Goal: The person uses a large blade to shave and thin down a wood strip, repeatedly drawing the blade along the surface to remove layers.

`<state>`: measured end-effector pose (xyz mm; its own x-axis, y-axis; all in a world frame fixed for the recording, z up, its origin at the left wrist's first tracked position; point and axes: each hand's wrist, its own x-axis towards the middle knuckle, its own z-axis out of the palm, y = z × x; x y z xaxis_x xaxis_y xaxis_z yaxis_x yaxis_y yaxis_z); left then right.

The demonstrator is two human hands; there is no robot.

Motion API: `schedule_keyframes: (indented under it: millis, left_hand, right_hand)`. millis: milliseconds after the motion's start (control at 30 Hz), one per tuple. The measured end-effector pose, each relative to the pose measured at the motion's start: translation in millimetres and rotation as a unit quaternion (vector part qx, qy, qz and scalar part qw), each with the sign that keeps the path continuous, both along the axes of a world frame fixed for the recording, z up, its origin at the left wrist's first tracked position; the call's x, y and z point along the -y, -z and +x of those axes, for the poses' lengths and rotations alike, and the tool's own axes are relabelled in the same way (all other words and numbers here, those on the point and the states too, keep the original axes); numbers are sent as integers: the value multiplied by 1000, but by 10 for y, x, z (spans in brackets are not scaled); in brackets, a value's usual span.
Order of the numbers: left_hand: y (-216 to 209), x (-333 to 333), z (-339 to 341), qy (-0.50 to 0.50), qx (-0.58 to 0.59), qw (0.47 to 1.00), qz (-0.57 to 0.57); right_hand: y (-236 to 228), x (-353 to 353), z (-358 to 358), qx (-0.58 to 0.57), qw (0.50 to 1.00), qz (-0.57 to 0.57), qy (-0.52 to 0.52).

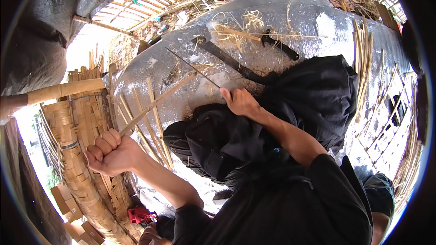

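My left hand is closed in a fist round the near end of a long bamboo strip, which slants up and away to the right. In my right hand is a long, thin, dark-bladed knife, seen nearly edge-on and pointing to the far left. My right thumb lies along the knife's near end, and its handle is hidden in the fist. Near the strip's far end, the blade crosses or touches it; exact contact cannot be made out. Dark cloth covers my lap beneath both hands.
On the silvery sheet lie several loose bamboo strips, a long dark blade, a black-handled tool and curled shavings. Woven bamboo stands at left. A bundle of thin strips and an openwork bamboo lattice lie right.
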<state>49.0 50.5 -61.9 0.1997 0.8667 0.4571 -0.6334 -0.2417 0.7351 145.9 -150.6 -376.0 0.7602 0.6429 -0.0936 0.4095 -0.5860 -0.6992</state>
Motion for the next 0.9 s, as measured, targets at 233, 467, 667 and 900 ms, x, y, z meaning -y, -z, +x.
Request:
schedule_keyframes:
  millis: [233,467,667,900]
  left_hand:
    - [-12,41,69,89,-5,996,19]
    - [79,12,-145,81,-4,996,19]
    - [-25,-158,118,95,-32,994,37]
    - [19,-262,-96,60,-23,998,-7]
  right_hand:
    - [-1421,-274,-86,-149,976,150,-40]
    - [211,26,-98,134,989,68,-7]
    - [-625,-250,-19,-101,981,159,41]
    - [-84,51,14,429,896,116,-5]
